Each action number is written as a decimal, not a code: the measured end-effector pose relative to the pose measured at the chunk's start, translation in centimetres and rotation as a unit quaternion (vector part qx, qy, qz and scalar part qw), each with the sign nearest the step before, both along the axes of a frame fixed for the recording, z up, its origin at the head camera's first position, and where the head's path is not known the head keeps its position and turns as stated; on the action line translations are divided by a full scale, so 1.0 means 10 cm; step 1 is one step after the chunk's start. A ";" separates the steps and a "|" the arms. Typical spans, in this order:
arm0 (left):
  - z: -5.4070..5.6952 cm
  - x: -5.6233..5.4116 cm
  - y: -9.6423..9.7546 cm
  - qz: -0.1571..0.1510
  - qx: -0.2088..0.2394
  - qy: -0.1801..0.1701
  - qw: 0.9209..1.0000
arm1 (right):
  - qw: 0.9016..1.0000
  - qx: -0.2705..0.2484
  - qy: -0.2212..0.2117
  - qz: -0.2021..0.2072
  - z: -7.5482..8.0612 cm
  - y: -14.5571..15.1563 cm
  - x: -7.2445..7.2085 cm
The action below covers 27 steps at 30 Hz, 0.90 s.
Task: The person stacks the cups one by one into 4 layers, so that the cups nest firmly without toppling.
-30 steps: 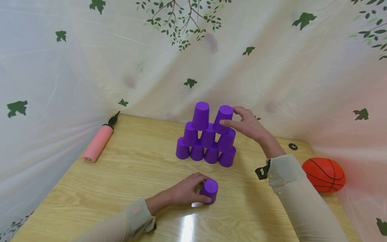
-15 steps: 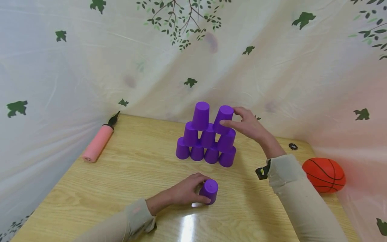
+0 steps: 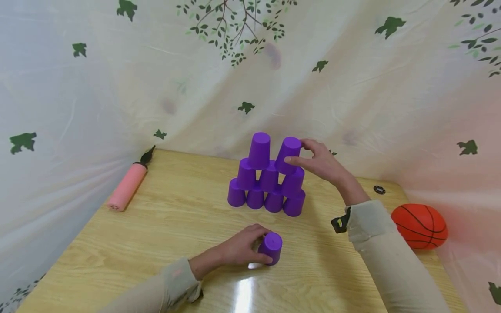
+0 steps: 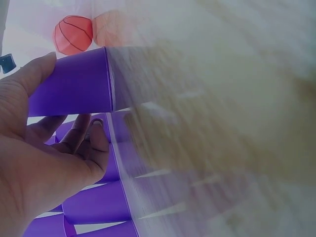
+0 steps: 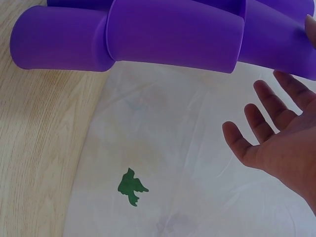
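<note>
An inverted purple cup (image 3: 272, 241) stands on the table in front of a stack of matching cups. My left hand (image 3: 239, 248) holds it from the left, thumb on the near side and fingers behind. In the stack, several cups form the bottom row (image 3: 255, 199), three the middle row (image 3: 268, 179), and two the top. The top-left cup (image 3: 259, 150) stands untouched. My right hand (image 3: 322, 163) pinches the top-right cup (image 3: 290, 147) between thumb and index finger; the other fingers spread loosely in the right wrist view, where that cup (image 5: 276, 42) rests on one below.
A pink hand pump (image 3: 128, 187) with a black nozzle lies at the table's left. On the right are a red toy basketball (image 3: 419, 227) and a black round chip (image 3: 379, 189). A leaf-printed curtain (image 3: 203, 95) hangs behind the wooden table (image 3: 176, 208).
</note>
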<state>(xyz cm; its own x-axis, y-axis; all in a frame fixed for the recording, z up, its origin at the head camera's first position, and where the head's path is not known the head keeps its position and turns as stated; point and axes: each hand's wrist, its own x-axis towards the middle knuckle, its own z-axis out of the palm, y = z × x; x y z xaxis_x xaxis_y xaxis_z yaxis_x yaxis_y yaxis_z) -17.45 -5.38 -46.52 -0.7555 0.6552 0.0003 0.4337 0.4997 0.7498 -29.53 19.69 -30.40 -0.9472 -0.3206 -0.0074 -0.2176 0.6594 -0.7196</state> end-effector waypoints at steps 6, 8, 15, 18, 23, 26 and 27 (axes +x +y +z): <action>0.02 0.01 0.00 -0.002 0.008 -0.005 1.000 | 1.000 -0.006 -0.001 0.001 0.00 0.00 0.00; 0.03 0.01 0.00 -0.003 0.007 -0.004 1.000 | 1.000 -0.008 0.001 0.003 0.00 0.00 0.00; 0.08 0.02 -0.02 -0.005 0.001 0.001 1.000 | 1.000 -0.018 0.010 0.008 -0.01 0.03 0.01; 0.10 0.02 -0.05 -0.002 -0.005 0.000 1.000 | 1.000 -0.018 0.011 0.009 -0.02 0.04 0.01; 0.18 0.04 -0.10 0.004 -0.013 -0.003 1.000 | 1.000 -0.021 0.013 0.012 -0.04 0.07 0.04; 0.23 0.06 -0.14 0.004 -0.012 -0.004 1.000 | 0.999 -0.023 0.018 0.016 -0.05 0.10 0.07; 0.24 0.07 -0.15 0.005 -0.012 -0.005 1.000 | 0.999 -0.020 0.020 0.017 -0.05 0.11 0.08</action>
<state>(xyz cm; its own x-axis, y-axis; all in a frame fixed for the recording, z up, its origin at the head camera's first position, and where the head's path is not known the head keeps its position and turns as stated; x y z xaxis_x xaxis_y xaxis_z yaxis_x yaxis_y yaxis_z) -16.80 -6.89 -44.11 -0.7616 0.6477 -0.0225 0.4216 0.5216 0.7418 -28.72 20.77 -30.89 -0.9348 -0.3523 0.0444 -0.2693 0.6219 -0.7353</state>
